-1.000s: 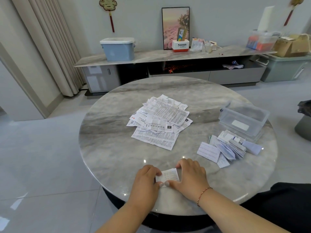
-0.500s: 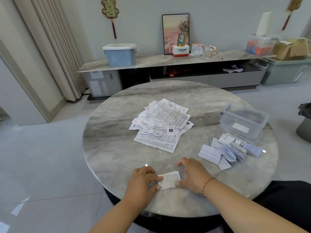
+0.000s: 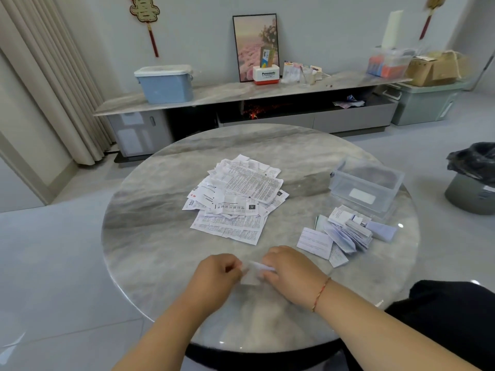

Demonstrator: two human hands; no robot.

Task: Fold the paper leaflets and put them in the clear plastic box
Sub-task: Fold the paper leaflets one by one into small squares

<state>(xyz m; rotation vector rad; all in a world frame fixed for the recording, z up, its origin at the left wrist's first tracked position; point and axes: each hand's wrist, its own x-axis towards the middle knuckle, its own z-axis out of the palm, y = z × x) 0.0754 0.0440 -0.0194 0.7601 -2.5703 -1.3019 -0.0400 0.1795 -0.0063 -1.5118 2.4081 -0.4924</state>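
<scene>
Both hands, left hand (image 3: 217, 274) and right hand (image 3: 290, 271), pinching small leaflet (image 3: 255, 271) lower centre, mid-fold; next, probably crease, then clear plastic box (image 3: 367, 187) right.

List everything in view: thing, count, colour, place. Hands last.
round table: 1, grey marble, centre
unfolded leaflets: pile, white printed, table centre
folded leaflets: pile, white, right of centre, in front of box
clear plastic box: 1, clear, table right
small leaflet: 1, white, blurred, between hands
blue bin: 1, blue, sideboard left
framed picture: 1, pink, against wall
waste bin: 1, grey, black bag, floor right
left hand: pinches small leaflet
right hand: pinches small leaflet
</scene>
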